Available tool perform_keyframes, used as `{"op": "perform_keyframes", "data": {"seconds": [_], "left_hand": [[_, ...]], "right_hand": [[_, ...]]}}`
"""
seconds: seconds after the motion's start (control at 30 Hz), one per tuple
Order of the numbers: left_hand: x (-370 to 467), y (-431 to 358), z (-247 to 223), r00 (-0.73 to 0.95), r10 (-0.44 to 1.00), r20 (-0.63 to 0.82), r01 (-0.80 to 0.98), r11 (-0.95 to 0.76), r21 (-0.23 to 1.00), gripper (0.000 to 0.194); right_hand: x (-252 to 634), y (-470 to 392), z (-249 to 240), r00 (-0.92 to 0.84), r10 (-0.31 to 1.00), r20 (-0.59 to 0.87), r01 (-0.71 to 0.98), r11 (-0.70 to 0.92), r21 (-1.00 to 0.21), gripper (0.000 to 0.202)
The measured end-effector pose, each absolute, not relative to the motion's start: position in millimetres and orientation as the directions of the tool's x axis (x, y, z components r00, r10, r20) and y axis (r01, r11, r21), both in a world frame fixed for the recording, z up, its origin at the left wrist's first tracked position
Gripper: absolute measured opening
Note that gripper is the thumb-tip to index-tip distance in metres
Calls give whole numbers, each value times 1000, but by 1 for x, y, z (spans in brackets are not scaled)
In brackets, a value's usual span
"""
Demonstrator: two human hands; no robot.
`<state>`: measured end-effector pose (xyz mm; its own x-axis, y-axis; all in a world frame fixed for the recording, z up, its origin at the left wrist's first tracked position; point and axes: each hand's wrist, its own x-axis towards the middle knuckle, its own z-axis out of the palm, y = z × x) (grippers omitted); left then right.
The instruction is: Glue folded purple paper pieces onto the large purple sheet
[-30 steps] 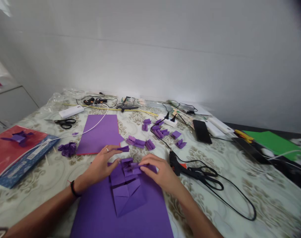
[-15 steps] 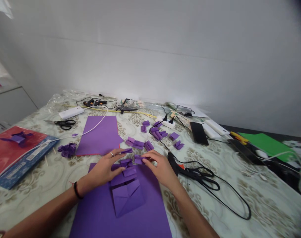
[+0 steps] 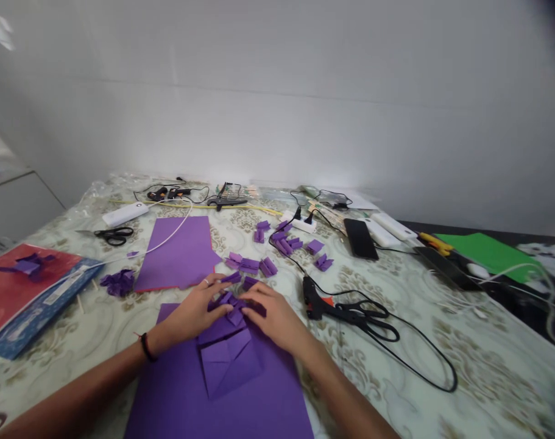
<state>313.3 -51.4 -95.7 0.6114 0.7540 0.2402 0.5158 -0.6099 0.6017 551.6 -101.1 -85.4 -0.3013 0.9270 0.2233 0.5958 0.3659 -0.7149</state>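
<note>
A large purple paper sheet (image 3: 167, 390) lies in front of me, with a folded purple paper shape (image 3: 226, 366) resting on it. Around the far end of that shape, my left hand (image 3: 192, 314) is closed, its thumb and fingers on the small folded purple paper piece (image 3: 234, 312). From the other side, my right hand (image 3: 277, 314) pinches at the same piece, its thumb and curled fingertips on the edge. Another folded strip (image 3: 231, 277) shows by my left fingertips. My fingers partly cover the pieces between the hands.
Several folded purple pieces (image 3: 250, 265) lie beyond my hands. A black glue gun (image 3: 314, 299) and black-handled scissors (image 3: 364, 317) sit to the right, with a looping cord. A second purple sheet (image 3: 174, 250), crumpled purple paper (image 3: 117, 282) and a red packet (image 3: 39, 280) are at left.
My right hand has moved left and closer to my left hand, bringing its fingertips onto the middle piece. The whole view has shifted slightly.
</note>
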Motion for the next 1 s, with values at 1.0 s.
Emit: {"op": "perform_keyframes", "data": {"seconds": [1.0], "left_hand": [[321,-30,-85,690,710,141,589,-664,461,16]], "right_hand": [[538,-95,-99,-227,939,260,623,345,-701,15]]}}
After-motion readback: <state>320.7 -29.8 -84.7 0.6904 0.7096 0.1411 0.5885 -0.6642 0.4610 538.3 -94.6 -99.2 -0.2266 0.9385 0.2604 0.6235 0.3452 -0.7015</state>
